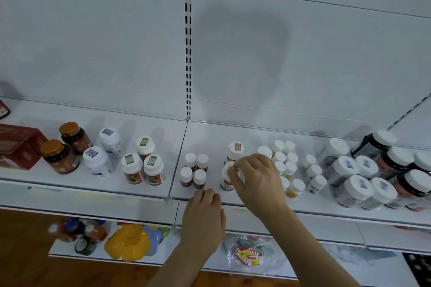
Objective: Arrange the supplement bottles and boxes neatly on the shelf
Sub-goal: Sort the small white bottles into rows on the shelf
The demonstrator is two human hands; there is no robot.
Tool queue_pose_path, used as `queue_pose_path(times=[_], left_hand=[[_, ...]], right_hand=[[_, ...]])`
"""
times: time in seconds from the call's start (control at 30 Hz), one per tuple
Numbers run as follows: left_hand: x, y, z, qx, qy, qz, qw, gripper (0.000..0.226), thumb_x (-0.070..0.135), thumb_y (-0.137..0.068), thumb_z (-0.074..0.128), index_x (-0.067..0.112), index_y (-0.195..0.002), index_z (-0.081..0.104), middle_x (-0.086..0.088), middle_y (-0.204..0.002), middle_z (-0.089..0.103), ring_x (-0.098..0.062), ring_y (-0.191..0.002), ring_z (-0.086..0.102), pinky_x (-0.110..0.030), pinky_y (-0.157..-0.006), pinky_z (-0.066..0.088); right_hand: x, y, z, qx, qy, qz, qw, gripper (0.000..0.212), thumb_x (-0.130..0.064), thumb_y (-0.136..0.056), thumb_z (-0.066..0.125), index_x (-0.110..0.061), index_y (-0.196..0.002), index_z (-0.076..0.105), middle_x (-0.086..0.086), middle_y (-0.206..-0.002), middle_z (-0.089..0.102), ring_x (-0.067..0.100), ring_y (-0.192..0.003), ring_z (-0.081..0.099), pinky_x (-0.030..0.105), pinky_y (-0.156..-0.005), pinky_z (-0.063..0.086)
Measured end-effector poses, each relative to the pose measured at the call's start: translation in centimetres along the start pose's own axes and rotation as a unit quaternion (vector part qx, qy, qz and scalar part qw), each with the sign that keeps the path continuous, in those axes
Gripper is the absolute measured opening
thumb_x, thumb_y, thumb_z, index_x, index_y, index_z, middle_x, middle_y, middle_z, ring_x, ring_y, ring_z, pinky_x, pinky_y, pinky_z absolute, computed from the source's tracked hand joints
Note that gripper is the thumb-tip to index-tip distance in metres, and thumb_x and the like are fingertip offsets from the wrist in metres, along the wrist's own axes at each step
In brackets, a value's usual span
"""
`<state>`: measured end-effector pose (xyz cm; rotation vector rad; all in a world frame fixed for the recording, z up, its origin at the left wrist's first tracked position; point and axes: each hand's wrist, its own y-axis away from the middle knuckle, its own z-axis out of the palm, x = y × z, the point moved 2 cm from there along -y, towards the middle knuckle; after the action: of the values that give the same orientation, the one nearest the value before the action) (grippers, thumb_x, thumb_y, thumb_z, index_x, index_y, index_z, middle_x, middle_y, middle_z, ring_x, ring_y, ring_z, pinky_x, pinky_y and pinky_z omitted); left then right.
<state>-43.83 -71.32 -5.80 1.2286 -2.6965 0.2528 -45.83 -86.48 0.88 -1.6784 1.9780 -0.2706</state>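
A white metal shelf (233, 202) runs across the view under a plain white back panel (93, 42) with a slotted upright (188, 42); a head-shaped shadow lies on the panel at 1 o'clock from centre. Wooden floor (21, 240) shows at 8 o'clock, and a lower shelf (191, 261) carries blurred goods and a clear bag of price tags (248, 256).

Label text is too blurred to read; several caps bear small code stickers.

At 9 o'clock stands a red box (18, 147), then two amber bottles with gold lids (67, 147), two white bottles with blue stickers (102, 154) and three white-capped bottles with green stickers (143, 161). Just left of centre, four small brown bottles (194, 170) form a square. At 3 o'clock sit a cluster of small yellow white-capped bottles (286, 165) and larger white-lidded jars (373, 175); their counts cannot be told.

The right hand (256, 177) pinches the cap of a white-capped bottle (227, 182) with curled fingers (233, 170), near the shelf's front edge, directly before a like bottle with an orange sticker (235, 151). The left hand (205, 212) rests at the shelf edge at 6 o'clock, fingers curled loosely, holding nothing.
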Motion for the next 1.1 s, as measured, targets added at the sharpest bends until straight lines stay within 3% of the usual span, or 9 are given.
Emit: queue_pose_path(times=[0.13, 0.33, 0.43, 0.57, 0.7, 0.83, 0.93, 1.0, 1.1], left_hand=[[-0.6, -0.3, 0.7, 0.007, 0.025, 0.003, 1.000, 0.030, 0.034, -0.091, 0.057, 0.017, -0.113, 0.068, 0.002, -0.114, 0.059, -0.019, -0.106, 0.055, -0.031, -0.089, 0.050], [-1.0, 0.0, 1.4, 0.041, 0.025, 0.020, 0.999, 0.031, 0.034, -0.088, 0.059, 0.017, -0.112, 0.069, 0.002, -0.113, 0.061, -0.020, -0.106, 0.058, -0.032, -0.088, 0.055], [-1.1, -0.1, 1.2, 0.055, 0.020, 0.023, 0.998, 0.028, 0.033, -0.084, 0.063, 0.018, -0.107, 0.070, 0.003, -0.107, 0.062, -0.019, -0.100, 0.059, -0.030, -0.081, 0.056], [-1.4, -0.3, 1.2, 0.063, 0.044, 0.021, 0.997, 0.023, 0.027, -0.082, 0.071, 0.018, -0.103, 0.073, 0.005, -0.103, 0.061, -0.017, -0.095, 0.059, -0.028, -0.077, 0.057], [-1.4, -0.2, 1.2, 0.059, 0.051, 0.018, 0.997, 0.023, 0.026, -0.083, 0.068, 0.017, -0.103, 0.072, 0.005, -0.105, 0.060, -0.017, -0.097, 0.057, -0.027, -0.078, 0.056], [-1.0, -0.1, -0.2, 0.037, 0.083, 0.004, 0.996, 0.029, 0.032, -0.099, 0.050, 0.020, -0.120, 0.065, 0.007, -0.119, 0.057, -0.014, -0.115, 0.050, -0.023, -0.093, 0.048], [-0.8, -0.3, -2.7, 0.064, 0.186, -0.051, 0.979, 0.023, 0.035, -0.101, 0.049, 0.024, -0.111, 0.066, 0.010, -0.106, 0.064, -0.009, -0.103, 0.059, -0.018, -0.082, 0.049], [-0.3, -0.4, -5.2, 0.091, 0.280, -0.103, 0.950, 0.016, 0.038, -0.100, 0.051, 0.030, -0.104, 0.065, 0.016, -0.097, 0.066, -0.004, -0.092, 0.063, -0.008, -0.072, 0.045], [1.4, -0.3, -9.2, 0.134, 0.478, -0.152, 0.855, 0.019, 0.041, -0.098, 0.054, 0.033, -0.112, 0.063, 0.018, -0.105, 0.069, 0.005, -0.098, 0.063, -0.002, -0.073, 0.043]], right_hand=[[1.0, -3.0, -0.4, 0.034, 0.019, 0.025, 0.999, 0.007, -0.010, -0.082, 0.076, -0.009, -0.089, 0.076, 0.005, -0.083, 0.073, 0.036, -0.087, 0.065, 0.044, -0.073, 0.056], [2.0, -7.2, 0.6, -0.204, 0.042, 0.050, 0.977, 0.025, -0.026, -0.095, 0.060, -0.019, -0.117, 0.070, 0.000, -0.111, 0.070, 0.025, -0.116, 0.052, 0.033, -0.088, 0.047], [2.3, -7.8, 0.5, -0.223, 0.031, 0.077, 0.971, 0.022, -0.027, -0.094, 0.060, -0.024, -0.114, 0.068, 0.001, -0.104, 0.067, 0.021, -0.103, 0.055, 0.030, -0.075, 0.046], [2.3, -7.9, 0.6, -0.229, 0.031, 0.074, 0.970, 0.020, -0.028, -0.095, 0.058, -0.025, -0.113, 0.066, -0.002, -0.105, 0.069, 0.019, -0.097, 0.057, 0.029, -0.074, 0.043], [2.0, -7.5, -0.3, -0.188, 0.007, 0.054, 0.981, 0.021, -0.023, -0.096, 0.059, -0.020, -0.115, 0.068, -0.003, -0.110, 0.069, 0.021, -0.097, 0.061, 0.030, -0.079, 0.047], [1.5, -7.2, -3.5, -0.053, -0.063, 0.043, 0.996, 0.016, -0.017, -0.092, 0.067, -0.016, -0.107, 0.071, -0.005, -0.100, 0.071, 0.019, -0.087, 0.063, 0.032, -0.076, 0.051], [0.3, -6.8, -6.9, 0.044, -0.137, 0.068, 0.987, 0.014, -0.013, -0.089, 0.072, -0.018, -0.103, 0.073, -0.012, -0.090, 0.068, 0.004, -0.079, 0.057, 0.012, -0.074, 0.047], [-0.7, -5.9, -9.1, 0.056, -0.215, 0.147, 0.964, 0.014, -0.019, -0.092, 0.070, -0.025, -0.104, 0.073, -0.016, -0.089, 0.071, 0.001, -0.082, 0.063, 0.006, -0.075, 0.046], [-2.4, -3.6, -11.3, 0.060, -0.334, 0.227, 0.913, 0.013, -0.023, -0.093, 0.067, -0.034, -0.098, 0.072, -0.015, -0.085, 0.074, 0.000, -0.081, 0.068, 0.012, -0.074, 0.051]])
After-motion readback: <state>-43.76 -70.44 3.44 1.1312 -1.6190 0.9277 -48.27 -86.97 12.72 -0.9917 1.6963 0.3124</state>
